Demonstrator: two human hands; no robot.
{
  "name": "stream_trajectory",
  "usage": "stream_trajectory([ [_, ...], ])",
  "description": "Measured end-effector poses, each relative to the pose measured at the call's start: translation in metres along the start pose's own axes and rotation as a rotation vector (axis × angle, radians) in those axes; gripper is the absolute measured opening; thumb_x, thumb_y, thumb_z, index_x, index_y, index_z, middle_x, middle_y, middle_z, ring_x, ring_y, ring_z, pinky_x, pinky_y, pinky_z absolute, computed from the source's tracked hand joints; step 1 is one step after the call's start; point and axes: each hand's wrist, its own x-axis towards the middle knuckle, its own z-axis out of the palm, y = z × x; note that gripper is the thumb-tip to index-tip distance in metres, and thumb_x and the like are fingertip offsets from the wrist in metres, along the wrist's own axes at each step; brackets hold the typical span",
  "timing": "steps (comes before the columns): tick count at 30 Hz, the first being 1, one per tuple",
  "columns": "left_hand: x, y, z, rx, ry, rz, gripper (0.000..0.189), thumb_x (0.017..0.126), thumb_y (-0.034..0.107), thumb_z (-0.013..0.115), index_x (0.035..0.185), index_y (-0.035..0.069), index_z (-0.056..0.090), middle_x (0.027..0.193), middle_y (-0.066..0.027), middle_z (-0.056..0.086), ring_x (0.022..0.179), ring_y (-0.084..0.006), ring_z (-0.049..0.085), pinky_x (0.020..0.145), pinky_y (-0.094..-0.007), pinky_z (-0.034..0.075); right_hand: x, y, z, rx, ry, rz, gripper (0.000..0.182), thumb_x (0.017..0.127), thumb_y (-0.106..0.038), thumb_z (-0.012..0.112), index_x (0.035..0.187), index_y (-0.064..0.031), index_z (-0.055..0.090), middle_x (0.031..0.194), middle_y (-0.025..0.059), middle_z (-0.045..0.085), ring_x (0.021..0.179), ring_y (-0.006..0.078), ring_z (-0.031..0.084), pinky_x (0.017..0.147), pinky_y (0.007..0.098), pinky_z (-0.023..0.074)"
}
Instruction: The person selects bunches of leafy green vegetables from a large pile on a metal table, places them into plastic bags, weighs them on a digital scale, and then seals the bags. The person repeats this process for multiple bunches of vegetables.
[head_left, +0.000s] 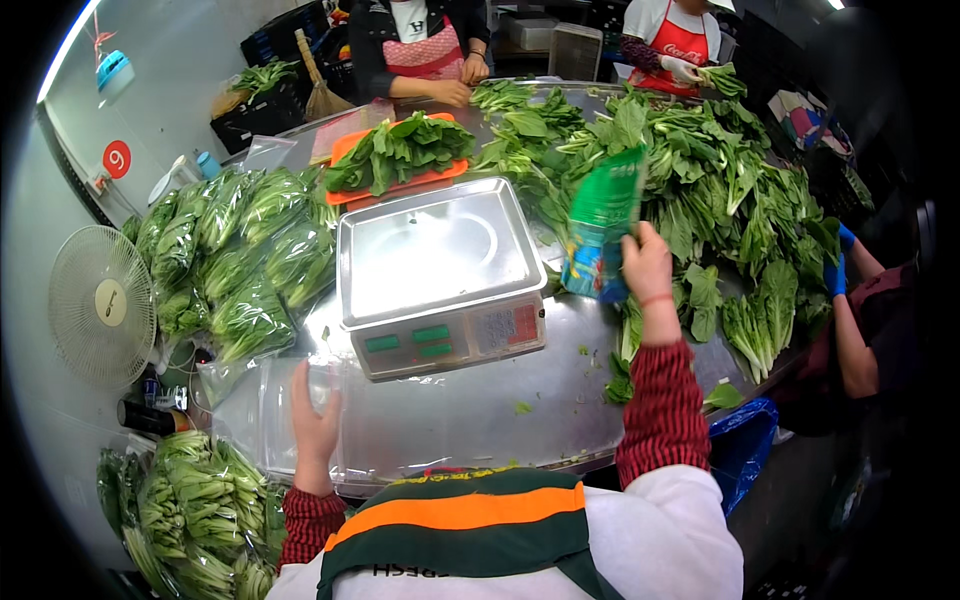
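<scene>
My right hand (648, 262) grips a printed green and blue plastic packet (604, 217), held tilted above the table to the right of the scale. My left hand (315, 426) has its fingers apart, over or against clear plastic bags (255, 420) at the table's near left; whether it touches them I cannot tell. Between my hands, farther back, stands a digital weighing scale (450, 337) with a bare steel pan (427, 255). Behind it, an orange tray (341, 196) carries a bunch of leafy greens (405, 150).
Bagged greens (247, 255) lie left of the scale, near a white fan (105, 304). Loose greens (697, 172) heap across the steel table's (480, 420) right side. More greens (202, 510) are stacked at lower left. Two people stand opposite; blue-gloved hands (836, 270) work at right.
</scene>
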Motion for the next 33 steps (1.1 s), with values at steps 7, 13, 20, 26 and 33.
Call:
stream_trajectory([
  [7, 0.04, 0.15, 0.02, -0.534, 0.266, 0.702, 0.041, 0.085, 0.022, 0.059, 0.121, 0.002, 0.054, 0.121, -0.0195, 0.054, 0.121, -0.0335, 0.046, 0.103, -0.0451, 0.037, -0.133, -0.144, -0.046, 0.834, -1.294, -0.605, 0.017, 0.085, -0.012, 0.057, 0.101, -0.0064, 0.058, 0.088, 0.0159, 0.061, 0.08, 0.0346, 0.059, 0.069, 0.0401, 0.0476],
  [13, 0.045, 0.174, 0.036, -0.604, 0.007, 0.652, 0.041, 0.089, 0.023, 0.052, 0.124, 0.001, 0.051, 0.125, -0.0198, 0.051, 0.12, -0.0316, 0.046, 0.105, -0.0414, 0.034, -0.174, -0.098, -0.051, 1.206, -1.234, -0.11, 0.016, 0.088, -0.01, 0.054, 0.101, -0.0012, 0.057, 0.078, 0.0067, 0.06, 0.071, 0.0161, 0.055, 0.067, 0.0315, 0.0443],
  [20, 0.069, 0.125, 0.073, -0.42, -0.514, 0.311, 0.021, 0.08, 0.002, 0.066, 0.101, 0.0, 0.063, 0.093, -0.0053, 0.065, 0.083, -0.0126, 0.059, 0.074, -0.0251, 0.047, -0.182, -0.031, -0.046, 0.81, -0.706, 0.255, 0.022, 0.088, -0.021, 0.061, 0.101, -0.0027, 0.061, 0.089, 0.0056, 0.065, 0.086, 0.013, 0.059, 0.076, 0.028, 0.0473],
  [26, 0.043, 0.064, 0.089, -0.011, -0.408, -0.015, 0.07, 0.076, 0.005, 0.071, 0.137, 0.002, 0.036, 0.12, -0.0184, 0.054, 0.108, -0.0285, 0.055, 0.092, -0.0335, 0.044, -0.164, 0.085, -0.071, -0.307, -0.045, 0.406, 0.026, 0.078, -0.025, 0.067, 0.089, -0.0023, 0.061, 0.09, 0.0168, 0.063, 0.085, 0.0363, 0.06, 0.074, 0.0428, 0.0486],
  [33, 0.004, 0.103, 0.102, -0.017, -0.283, 0.4, 0.068, 0.074, 0.002, 0.068, 0.135, 0.003, 0.039, 0.134, -0.0189, 0.043, 0.125, -0.0328, 0.041, 0.104, -0.0391, 0.034, -0.158, 0.088, -0.073, -0.151, -0.029, 0.368, 0.034, 0.075, -0.025, 0.07, 0.099, -0.0013, 0.063, 0.088, 0.0194, 0.064, 0.084, 0.0365, 0.061, 0.074, 0.0419, 0.0484],
])
